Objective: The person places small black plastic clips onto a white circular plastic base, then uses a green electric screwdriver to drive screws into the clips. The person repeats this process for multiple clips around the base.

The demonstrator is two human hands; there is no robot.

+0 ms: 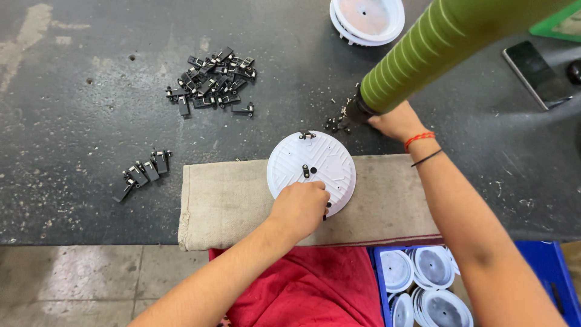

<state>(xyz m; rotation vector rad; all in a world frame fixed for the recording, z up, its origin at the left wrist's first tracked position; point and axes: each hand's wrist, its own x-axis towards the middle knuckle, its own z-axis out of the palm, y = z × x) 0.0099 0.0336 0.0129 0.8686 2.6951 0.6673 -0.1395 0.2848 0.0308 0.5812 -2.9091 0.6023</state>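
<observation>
A round white plastic disc [315, 158] lies on a beige cloth pad [230, 200], with a small black clip at its top edge and another near its middle. My left hand [301, 208] rests closed on the disc's near edge, pinching a small black part there. My right hand [396, 121] reaches beyond the cloth and holds the tip of a green ribbed power screwdriver [423, 51], which hangs in from the top right. Its tip sits by a small scatter of screws [336, 123].
A heap of black clips [213, 82] lies at the back, a smaller row of clips [143, 174] at the left. More white discs [367, 18] stand stacked at the far edge. A blue crate [548, 266] of discs sits below the table; a phone [535, 74] lies at right.
</observation>
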